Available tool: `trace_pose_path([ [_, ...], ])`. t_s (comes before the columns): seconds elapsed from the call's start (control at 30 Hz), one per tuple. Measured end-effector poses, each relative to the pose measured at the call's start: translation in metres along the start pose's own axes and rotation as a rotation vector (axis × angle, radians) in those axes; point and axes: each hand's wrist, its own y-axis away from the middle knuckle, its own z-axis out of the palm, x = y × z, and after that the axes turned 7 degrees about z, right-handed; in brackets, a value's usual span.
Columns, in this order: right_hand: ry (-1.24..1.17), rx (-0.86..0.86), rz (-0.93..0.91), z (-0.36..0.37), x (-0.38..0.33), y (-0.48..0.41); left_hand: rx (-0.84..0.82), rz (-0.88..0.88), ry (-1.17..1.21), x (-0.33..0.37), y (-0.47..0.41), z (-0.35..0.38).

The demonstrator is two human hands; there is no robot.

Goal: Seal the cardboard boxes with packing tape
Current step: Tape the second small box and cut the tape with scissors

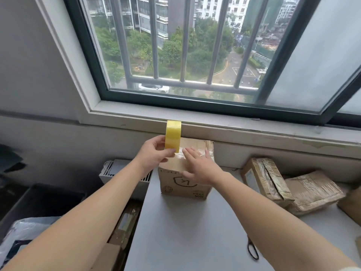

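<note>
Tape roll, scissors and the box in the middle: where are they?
tape roll (173, 136), head view, its yellow outer band
scissors (249, 246), head view, a dark handle
box (183, 184), head view, its printed front side

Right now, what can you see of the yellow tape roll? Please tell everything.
The tape roll is yellow, glossy, slightly translucent. It stands on edge at the left side of the cardboard box top, its core hidden. The left hand pinches it; a clear strip runs from it under the flat right hand.
</note>
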Motion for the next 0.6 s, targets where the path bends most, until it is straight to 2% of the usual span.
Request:
trace_pose_path([
  [0.17, -0.255, 0.194, 0.246, -0.023, 0.061, 0.048, -0.121, -0.004, -0.06, 0.011, -0.019, 0.048],
  [0.33, -0.5, 0.33, 0.458, -0.044, 0.141, 0.114, -0.284, -0.026, -0.061, 0.022, -0.032, 0.131],
  [0.47, -0.802, 0.408, 0.45, -0.078, 0.189, 0.143, -0.471, -0.001, -0.175, 0.034, -0.045, 0.199],
  [0.53, -0.908, 0.344, 0.359, -0.095, 0.212, 0.155, -0.58, 0.016, -0.245, 0.045, -0.05, 0.231],
  [0.6, -0.858, 0.202, 0.273, -0.104, 0.234, 0.167, -0.677, 0.009, -0.288, 0.056, -0.053, 0.262],
])
